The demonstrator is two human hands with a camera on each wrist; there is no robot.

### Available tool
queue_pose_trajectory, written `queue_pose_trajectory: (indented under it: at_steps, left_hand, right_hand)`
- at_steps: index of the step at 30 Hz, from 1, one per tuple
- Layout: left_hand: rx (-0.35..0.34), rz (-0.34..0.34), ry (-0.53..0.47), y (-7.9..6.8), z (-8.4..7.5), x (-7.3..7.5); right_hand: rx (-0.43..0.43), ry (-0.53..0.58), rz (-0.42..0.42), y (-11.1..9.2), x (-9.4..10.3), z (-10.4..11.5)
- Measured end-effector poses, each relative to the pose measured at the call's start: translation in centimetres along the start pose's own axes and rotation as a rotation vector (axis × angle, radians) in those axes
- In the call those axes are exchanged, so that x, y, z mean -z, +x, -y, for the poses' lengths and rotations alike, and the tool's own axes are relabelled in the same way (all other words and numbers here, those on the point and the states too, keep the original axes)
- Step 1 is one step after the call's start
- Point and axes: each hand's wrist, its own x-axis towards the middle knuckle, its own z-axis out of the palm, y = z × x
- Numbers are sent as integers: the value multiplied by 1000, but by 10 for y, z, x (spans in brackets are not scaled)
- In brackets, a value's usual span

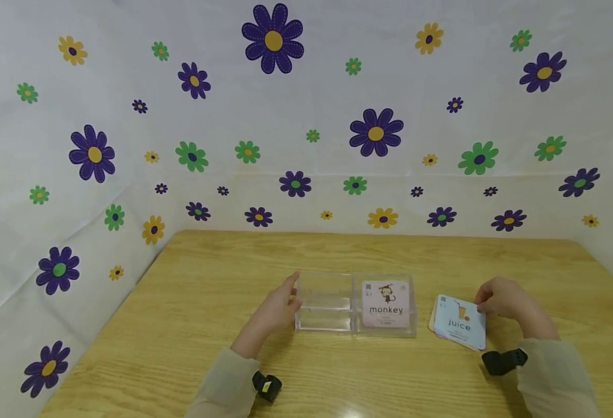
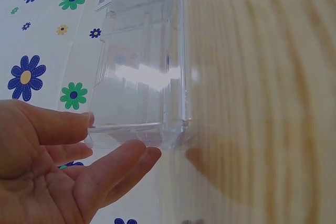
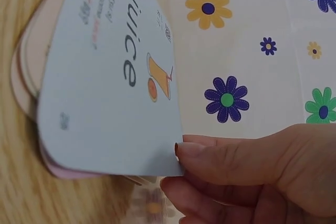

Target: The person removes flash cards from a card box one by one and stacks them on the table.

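Note:
A clear plastic holder [image 1: 324, 320] with two compartments lies on the wooden table, its left compartment bare. In the right compartment leans a pink "monkey" card [image 1: 386, 304]. My left hand [image 1: 275, 307] touches the holder's left end, thumb and fingertips at its edge in the left wrist view. To the right of the holder, my right hand [image 1: 507, 305] pinches a corner of a light blue "juice" card [image 1: 460, 323] between thumb and fingers. In the right wrist view that card [image 3: 113, 103] is tilted up over several other rounded cards [image 3: 31, 61] stacked beneath it.
The wooden table [image 1: 223, 261] meets a white cloth [image 1: 306, 157] printed with purple, green and yellow flowers at the back and sides. Each wrist wears a black camera band, one [image 1: 267, 386] on the left and another [image 1: 504, 361] on the right.

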Motion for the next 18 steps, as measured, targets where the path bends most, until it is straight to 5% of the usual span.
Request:
queue_pose_trajectory:
  at_steps: [18]
  left_hand:
    - [-42, -13, -7, 0, 0, -2]
  right_hand:
    - [-13, -28, -17, 1, -1, -1]
